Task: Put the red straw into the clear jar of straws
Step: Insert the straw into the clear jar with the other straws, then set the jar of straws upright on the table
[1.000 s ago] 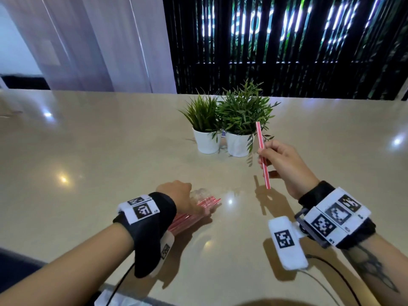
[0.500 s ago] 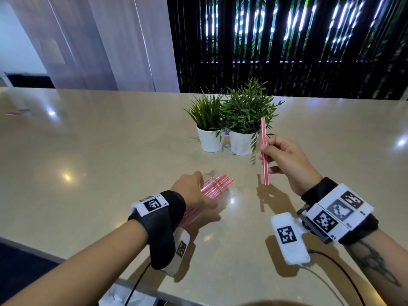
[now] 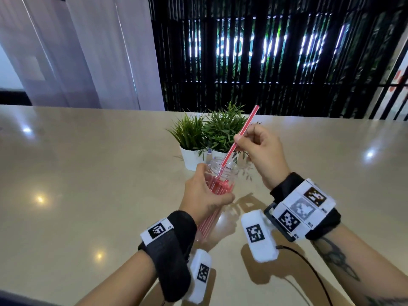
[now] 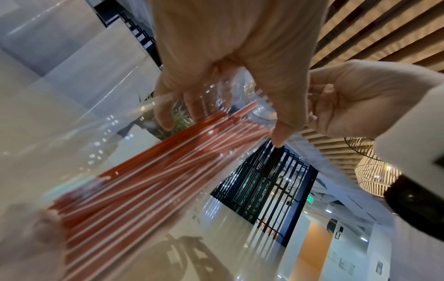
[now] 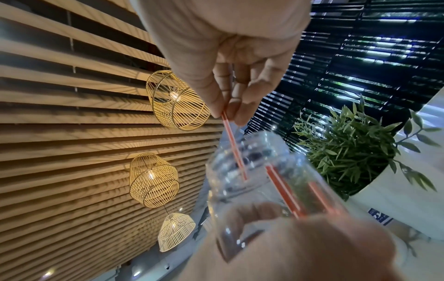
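A: Where's the red straw [image 3: 237,139] rn?

B: Right hand [image 3: 262,151] has it. Thumb & fingers pinch it near the middle, narrow grip. It leans, top end up and to the right, low end down and left.

A: Is it in the clear jar [image 3: 217,182] yet?

B: Only the tip. Low end sits just inside the jar's open mouth. Most of the straw is above the rim. In the right wrist view you see the straw [image 5: 234,146] go down past the rim into the jar [image 5: 252,186].

A: Who holds the jar?

B: Left hand [image 3: 204,193]. Fingers curl round the jar's side, below the neck. Jar is up off the table [image 3: 88,184] & tipped, mouth facing up and away from the person.

A: What's in it?

B: Lots of red straws w/ thin white lines [image 4: 153,165]. They lie along the jar, bunched up. Their tops stay under the neck.

A: Do the 2 hands touch?

B: Can't tell for sure. They're near each other; right hand is up and to the right of the left one.

A: Other stuff?

B: Two small green plants in white pots [image 3: 212,140] on the table, just behind the jar. Dark slat wall [image 3: 265,56] w/ lights behind that. Both wrists have black bands w/ black-white square tags [image 3: 300,208]. Straw-like lamps [image 5: 177,100] hang up high in the right wrist view.
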{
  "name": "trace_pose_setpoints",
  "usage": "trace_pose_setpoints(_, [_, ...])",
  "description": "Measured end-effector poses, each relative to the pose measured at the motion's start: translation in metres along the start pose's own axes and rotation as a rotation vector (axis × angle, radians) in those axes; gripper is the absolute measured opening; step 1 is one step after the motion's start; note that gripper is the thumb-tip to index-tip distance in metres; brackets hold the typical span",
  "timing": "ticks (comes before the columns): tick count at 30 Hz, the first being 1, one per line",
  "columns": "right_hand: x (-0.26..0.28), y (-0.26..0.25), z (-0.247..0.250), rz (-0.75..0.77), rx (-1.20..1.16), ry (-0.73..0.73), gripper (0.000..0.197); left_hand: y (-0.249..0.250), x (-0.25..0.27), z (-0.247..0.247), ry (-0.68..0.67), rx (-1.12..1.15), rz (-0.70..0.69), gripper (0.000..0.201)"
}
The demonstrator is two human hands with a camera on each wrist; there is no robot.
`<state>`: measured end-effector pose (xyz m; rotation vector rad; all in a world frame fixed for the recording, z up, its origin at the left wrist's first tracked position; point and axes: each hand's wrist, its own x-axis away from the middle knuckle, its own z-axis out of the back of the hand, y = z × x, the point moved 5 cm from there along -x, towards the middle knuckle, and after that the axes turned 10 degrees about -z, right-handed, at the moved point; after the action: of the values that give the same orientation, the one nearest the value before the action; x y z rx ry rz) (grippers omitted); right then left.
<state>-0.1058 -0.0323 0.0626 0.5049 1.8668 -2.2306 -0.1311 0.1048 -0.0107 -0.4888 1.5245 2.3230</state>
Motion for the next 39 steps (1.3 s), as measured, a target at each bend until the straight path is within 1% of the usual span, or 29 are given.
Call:
trace_pose_setpoints(3, [0.001,0.004,-0.007,-0.044,0.051,-0.006,0.022,0.002,0.0,-0.002,0.041,0.04,-0.021,0.063])
trace_pose_setpoints(7, [0.005,0.008,-0.013,-0.077,0.161,-0.061,0.026,0.004,-0.002,-0.002,0.074,0.084,-0.046,0.064])
trace_pose_setpoints(10, [0.009,0.006,-0.015,-0.069,0.253,-0.099,0.022,0.004,-0.002,-0.003,0.071,0.095,-0.066,0.066])
trace_pose_setpoints(13, [0.012,0.0,-0.012,-0.036,0.314,-0.084,0.029,0.003,-0.002,-0.004,0.08,0.093,-0.065,0.064])
trace_pose_setpoints(15, [0.013,-0.005,-0.01,-0.02,0.336,-0.093,0.031,0.003,-0.003,-0.004,0.09,0.092,-0.063,0.064])
trace_pose_setpoints(19, [0.011,-0.01,-0.007,-0.022,0.334,-0.145,0.025,0.004,-0.004,-0.003,0.108,0.096,-0.071,0.067])
trace_pose_setpoints(22, [0.009,-0.012,-0.005,-0.007,0.316,-0.171,0.013,0.004,-0.006,-0.002,0.111,0.096,-0.082,0.068])
trace_pose_setpoints(23, [0.008,-0.013,-0.002,0.006,0.309,-0.154,0.017,0.004,-0.006,-0.002,0.112,0.096,-0.084,0.068])
trace_pose_setpoints(25, [0.01,-0.008,0.004,-0.002,0.279,-0.12,0.037,0.003,-0.007,-0.002,0.116,0.101,-0.08,0.069])
trace_pose_setpoints(27, [0.017,0.005,0.006,-0.067,0.201,-0.131,0.046,0.002,-0.007,-0.002,0.116,0.111,-0.068,0.071])
trace_pose_setpoints(30, [0.037,0.035,0.003,-0.199,0.088,-0.173,0.052,0.004,-0.008,-0.004,0.092,0.141,-0.06,0.071])
trace_pose_setpoints(32, [0.049,0.05,-0.002,-0.247,0.033,-0.206,0.056,0.006,-0.009,-0.006,0.066,0.163,-0.057,0.071])
trace_pose_setpoints(35, [0.062,0.061,-0.008,-0.254,-0.036,-0.293,0.052,0.007,-0.011,-0.011,0.035,0.223,-0.03,0.077])
trace_pose_setpoints(37, [0.067,0.066,-0.01,-0.253,-0.081,-0.354,0.05,0.009,-0.011,-0.014,0.007,0.311,0.004,0.072])
trace_pose_setpoints(39, [0.068,0.071,-0.01,-0.232,-0.051,-0.397,0.067,0.01,-0.01,-0.018,-0.05,0.399,0.029,0.063])
